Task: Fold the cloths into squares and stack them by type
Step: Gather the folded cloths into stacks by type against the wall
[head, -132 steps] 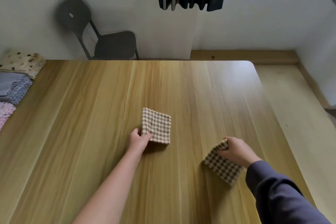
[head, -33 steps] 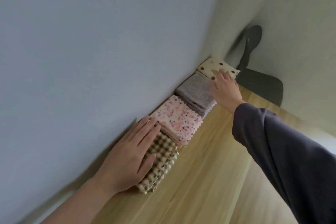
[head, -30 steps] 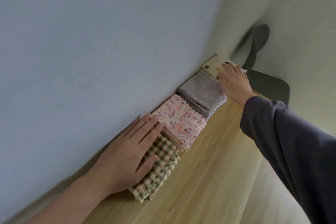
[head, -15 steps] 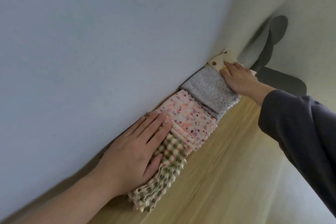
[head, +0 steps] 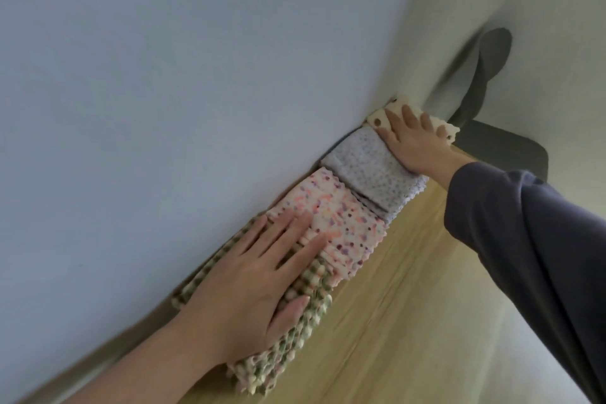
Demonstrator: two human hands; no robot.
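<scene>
Against the wall (head: 164,108), folded cloths (head: 344,216) sit stacked by type on the desk (head: 393,321) — seemingly finished. The left hand (head: 249,282) lies flat, fingers spread, on the checked stack (head: 295,338); the right hand (head: 413,141) presses flat on the spotted stack (head: 377,120).

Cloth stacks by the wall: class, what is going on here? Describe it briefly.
A person has four stacks of folded cloths lined up on the wooden table against the wall. The left hand lies flat on the checked stack at the near end. The right hand lies flat on the cream dotted stack at the far end. The pink speckled stack and grey stack sit between.
</scene>
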